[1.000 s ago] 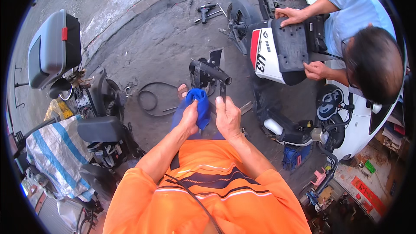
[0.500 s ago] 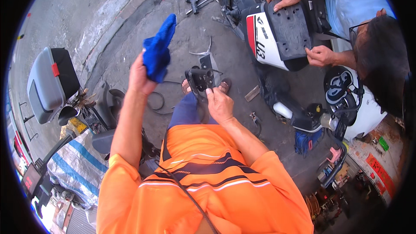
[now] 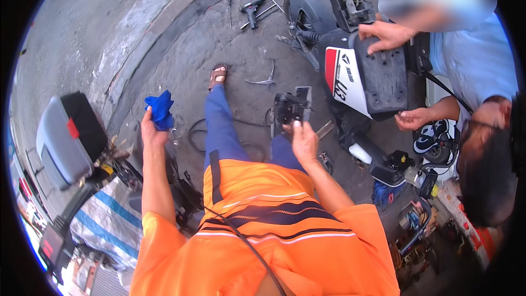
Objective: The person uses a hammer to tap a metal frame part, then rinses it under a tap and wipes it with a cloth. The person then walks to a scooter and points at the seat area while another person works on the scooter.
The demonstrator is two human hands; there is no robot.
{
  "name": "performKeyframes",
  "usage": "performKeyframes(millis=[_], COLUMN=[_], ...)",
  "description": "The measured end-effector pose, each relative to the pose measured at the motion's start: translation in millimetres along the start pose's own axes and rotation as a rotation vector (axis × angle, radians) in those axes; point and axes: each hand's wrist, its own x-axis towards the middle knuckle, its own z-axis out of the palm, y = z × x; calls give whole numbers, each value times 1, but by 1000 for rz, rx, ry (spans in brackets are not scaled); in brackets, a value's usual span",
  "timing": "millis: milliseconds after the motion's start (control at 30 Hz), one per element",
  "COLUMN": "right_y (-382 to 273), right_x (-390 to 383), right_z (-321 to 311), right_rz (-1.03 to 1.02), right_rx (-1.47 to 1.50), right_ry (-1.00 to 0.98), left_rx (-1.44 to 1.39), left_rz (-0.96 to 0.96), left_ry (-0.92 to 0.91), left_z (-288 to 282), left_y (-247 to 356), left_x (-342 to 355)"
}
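Observation:
My left hand [image 3: 154,131] is closed on a crumpled blue cloth [image 3: 160,107], held low at my left beside the parked scooter with a grey top box [image 3: 66,148]. My right hand [image 3: 304,142] grips a black metal bracket assembly [image 3: 289,108] in front of my right leg, its thumb over the near part. Beyond the bracket, a bent silver metal piece [image 3: 267,81] lies on the ground, and a black hose [image 3: 198,136] loops behind my legs. My sandaled left foot [image 3: 218,74] is out ahead.
At the right a co-worker in light blue [image 3: 466,60] has both hands on a partly dismantled scooter's white-and-red rear body [image 3: 342,82]. A drill [image 3: 251,11] and rods lie on the ground near a curved curb [image 3: 137,33]. A striped sack [image 3: 104,225] covers part of the left scooter.
My left hand lifted the cloth leftward, then lowered it further left. My right hand carried the bracket slightly rightward. My left leg has stepped forward.

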Motion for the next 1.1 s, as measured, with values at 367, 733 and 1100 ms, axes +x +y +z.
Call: performKeyframes(millis=[367, 733, 1100], right_y=[-98, -182, -114], right_x=[43, 88, 69], right_z=[81, 203, 253], right_rz=[593, 892, 984], right_rx=[696, 2031, 2455], right_ry=[334, 276, 65], left_rx=[567, 697, 598], left_rz=[71, -629, -478], left_ry=[294, -456, -286], left_z=[103, 159, 153], left_y=[122, -26, -105], left_x=[210, 57, 77])
